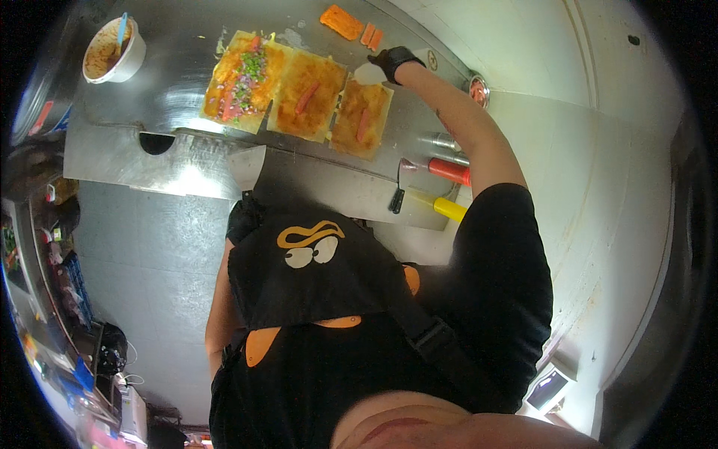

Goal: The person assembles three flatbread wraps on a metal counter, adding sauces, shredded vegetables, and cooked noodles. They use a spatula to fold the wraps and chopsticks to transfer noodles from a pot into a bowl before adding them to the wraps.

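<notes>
My right hand, in a black glove, holds a pale rounded flat item over the top of the right flatbread sheet. One reddish strip lies on that sheet, and another on the middle flatbread sheet. Chopped green onion, purple onion bits and reddish strips run down the left flatbread sheet. Also gloved, my left hand is at the griddle's front edge, beside my apron. It appears closed around the handle of a wide metal scraper, whose blade points up; the fingers are mostly hidden.
On the metal griddle stands a white tub of brown sauce. An orange-brown slab and two cut strips lie at the back. A red squeeze bottle, yellow bottle and black-handled spatula lie right, near the wall.
</notes>
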The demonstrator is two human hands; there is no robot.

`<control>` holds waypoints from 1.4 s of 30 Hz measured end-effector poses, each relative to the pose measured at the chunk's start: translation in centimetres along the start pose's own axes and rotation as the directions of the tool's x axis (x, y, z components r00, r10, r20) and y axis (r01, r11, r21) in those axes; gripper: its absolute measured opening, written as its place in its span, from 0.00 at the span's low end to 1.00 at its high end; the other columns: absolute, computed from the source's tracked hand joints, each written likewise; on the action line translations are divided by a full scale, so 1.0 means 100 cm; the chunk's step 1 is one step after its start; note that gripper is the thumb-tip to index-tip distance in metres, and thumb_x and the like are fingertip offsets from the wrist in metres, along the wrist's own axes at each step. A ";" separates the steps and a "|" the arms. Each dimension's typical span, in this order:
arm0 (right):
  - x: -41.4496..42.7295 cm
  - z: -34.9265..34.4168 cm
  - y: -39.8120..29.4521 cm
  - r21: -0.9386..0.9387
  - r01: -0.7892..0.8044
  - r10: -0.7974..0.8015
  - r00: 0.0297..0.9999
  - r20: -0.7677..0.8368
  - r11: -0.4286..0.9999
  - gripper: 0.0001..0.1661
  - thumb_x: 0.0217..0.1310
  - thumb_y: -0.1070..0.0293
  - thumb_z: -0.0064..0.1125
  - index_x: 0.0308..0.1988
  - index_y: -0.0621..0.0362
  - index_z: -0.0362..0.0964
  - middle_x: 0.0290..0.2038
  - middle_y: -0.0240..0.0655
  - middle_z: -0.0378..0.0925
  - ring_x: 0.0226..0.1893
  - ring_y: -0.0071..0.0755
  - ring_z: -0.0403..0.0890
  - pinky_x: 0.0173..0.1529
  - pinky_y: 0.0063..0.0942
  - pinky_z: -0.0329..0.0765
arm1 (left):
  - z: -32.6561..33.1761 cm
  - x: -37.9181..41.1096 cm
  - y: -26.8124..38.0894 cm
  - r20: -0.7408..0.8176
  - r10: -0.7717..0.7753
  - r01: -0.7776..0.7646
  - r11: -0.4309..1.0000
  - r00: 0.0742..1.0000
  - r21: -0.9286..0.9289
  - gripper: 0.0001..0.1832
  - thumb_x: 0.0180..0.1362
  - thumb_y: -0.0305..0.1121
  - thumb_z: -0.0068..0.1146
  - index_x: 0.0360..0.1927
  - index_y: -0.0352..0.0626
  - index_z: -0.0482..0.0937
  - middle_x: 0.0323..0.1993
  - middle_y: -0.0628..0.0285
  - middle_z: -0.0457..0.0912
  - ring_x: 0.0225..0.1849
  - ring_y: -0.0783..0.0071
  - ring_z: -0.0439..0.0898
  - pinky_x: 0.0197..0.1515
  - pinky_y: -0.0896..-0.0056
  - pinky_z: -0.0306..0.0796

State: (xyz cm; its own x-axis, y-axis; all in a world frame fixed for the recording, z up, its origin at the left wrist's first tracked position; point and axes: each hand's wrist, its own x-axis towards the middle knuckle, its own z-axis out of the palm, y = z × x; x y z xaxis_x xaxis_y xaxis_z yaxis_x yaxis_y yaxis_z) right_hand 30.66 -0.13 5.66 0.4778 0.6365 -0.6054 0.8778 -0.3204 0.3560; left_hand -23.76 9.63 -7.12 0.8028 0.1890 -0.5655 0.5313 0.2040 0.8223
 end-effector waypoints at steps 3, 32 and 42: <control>-0.005 0.006 -0.007 0.073 -0.076 0.066 0.990 0.129 0.994 0.21 0.63 0.60 0.42 0.56 0.43 0.62 0.50 0.37 0.71 0.38 0.41 0.78 0.40 0.36 0.75 | 0.006 -0.005 -0.002 0.005 -0.008 0.008 1.000 1.000 0.000 0.23 0.60 0.50 0.44 0.42 0.38 0.73 0.27 0.58 0.76 0.25 0.69 0.74 0.27 0.70 0.67; -0.112 0.125 0.115 0.211 -0.211 0.198 0.977 0.083 0.954 0.37 0.50 0.67 0.53 0.61 0.35 0.54 0.51 0.40 0.70 0.48 0.44 0.74 0.52 0.38 0.72 | 0.080 0.042 0.099 -0.016 -0.005 0.006 0.994 1.000 0.112 0.23 0.59 0.50 0.47 0.44 0.39 0.74 0.28 0.59 0.77 0.25 0.71 0.75 0.26 0.71 0.68; -0.157 0.166 0.126 0.430 -0.199 0.180 0.980 0.084 0.880 0.41 0.46 0.60 0.60 0.61 0.40 0.53 0.50 0.39 0.71 0.48 0.47 0.73 0.51 0.39 0.71 | 0.172 0.225 0.249 0.167 -0.353 0.274 0.888 0.920 0.368 0.27 0.53 0.57 0.51 0.38 0.41 0.76 0.22 0.58 0.78 0.20 0.73 0.74 0.19 0.73 0.65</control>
State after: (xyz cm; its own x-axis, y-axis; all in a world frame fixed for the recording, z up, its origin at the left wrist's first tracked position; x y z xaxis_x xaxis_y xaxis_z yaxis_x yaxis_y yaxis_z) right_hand 34.72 -25.77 7.86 0.6294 0.5072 -0.5887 0.6919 -0.7107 0.1275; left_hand 12.18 2.42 1.72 0.5965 -0.0588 -0.8005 0.7917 -0.1209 0.5988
